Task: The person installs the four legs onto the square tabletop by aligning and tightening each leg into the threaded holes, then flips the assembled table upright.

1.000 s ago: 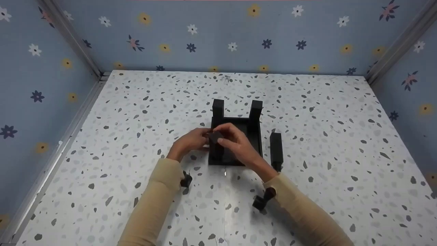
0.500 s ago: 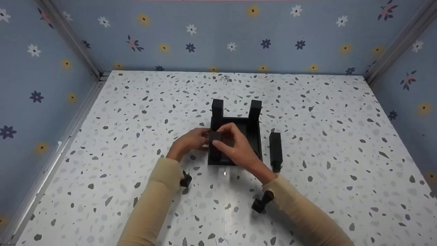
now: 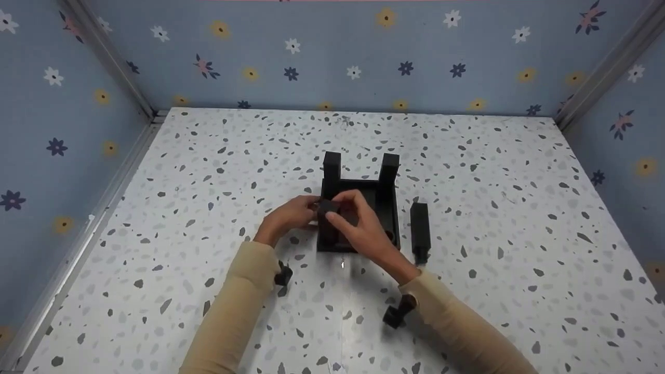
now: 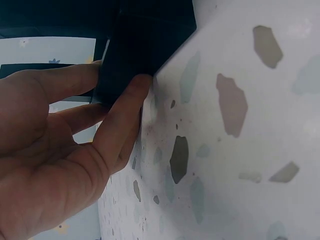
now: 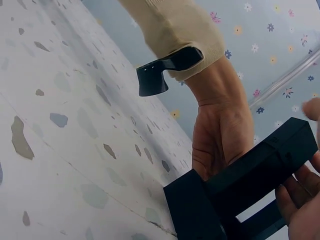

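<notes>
Head view — flowered walls (image 3: 332, 49), speckled tabletop (image 3: 322, 324), black base (image 3: 385, 212)

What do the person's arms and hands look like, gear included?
The left hand and right hand are bare. The left sleeve and right sleeve are long, plain beige. The left wrist unit and right wrist unit are black and angular, jutting out by the cuffs. No cables visible.
</notes>
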The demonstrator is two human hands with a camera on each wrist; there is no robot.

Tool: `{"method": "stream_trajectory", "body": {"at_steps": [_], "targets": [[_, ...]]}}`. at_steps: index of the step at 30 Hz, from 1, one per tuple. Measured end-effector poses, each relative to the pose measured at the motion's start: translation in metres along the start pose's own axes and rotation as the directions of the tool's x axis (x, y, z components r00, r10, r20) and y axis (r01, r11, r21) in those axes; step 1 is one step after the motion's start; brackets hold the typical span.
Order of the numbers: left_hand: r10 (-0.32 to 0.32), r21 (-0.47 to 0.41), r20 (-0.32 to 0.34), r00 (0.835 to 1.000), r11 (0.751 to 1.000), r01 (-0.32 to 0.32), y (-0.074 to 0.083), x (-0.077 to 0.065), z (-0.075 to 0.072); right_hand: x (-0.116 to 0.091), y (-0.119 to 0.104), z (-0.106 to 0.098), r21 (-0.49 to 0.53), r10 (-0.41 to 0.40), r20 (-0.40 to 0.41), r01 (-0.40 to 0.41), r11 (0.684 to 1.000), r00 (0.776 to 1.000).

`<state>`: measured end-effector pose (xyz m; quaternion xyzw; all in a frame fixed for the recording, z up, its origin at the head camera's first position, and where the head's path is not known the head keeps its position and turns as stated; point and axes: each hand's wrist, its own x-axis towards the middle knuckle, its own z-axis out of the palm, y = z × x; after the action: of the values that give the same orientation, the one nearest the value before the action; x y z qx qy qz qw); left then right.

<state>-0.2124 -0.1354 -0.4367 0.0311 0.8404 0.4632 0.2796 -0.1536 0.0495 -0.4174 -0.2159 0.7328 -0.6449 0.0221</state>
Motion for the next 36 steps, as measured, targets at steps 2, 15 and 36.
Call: {"method": "stream_trajectory", "body": {"at_steps": [2,15,36], "targets": [[-0.003,-0.009,0.0,1.0,1.0,0.003,0.0,0.0,0.0,0.003,0.009,-0.001,0.061,0.01,0.016,-0.011,0.998,1.0],[-0.012,0.056,-0.009,1.0,0.998,0.012,0.001,-0.001,0.0,0.009,0.008,-0.007,0.25,0.047,0.18,-0.092,0.964,0.982],[-0.022,0.037,0.003,1.0,0.999,0.022,0.0,0.001,0.0,0.0,-0.011,-0.001,0.053,0.048,0.034,-0.05,0.997,0.998]]}}
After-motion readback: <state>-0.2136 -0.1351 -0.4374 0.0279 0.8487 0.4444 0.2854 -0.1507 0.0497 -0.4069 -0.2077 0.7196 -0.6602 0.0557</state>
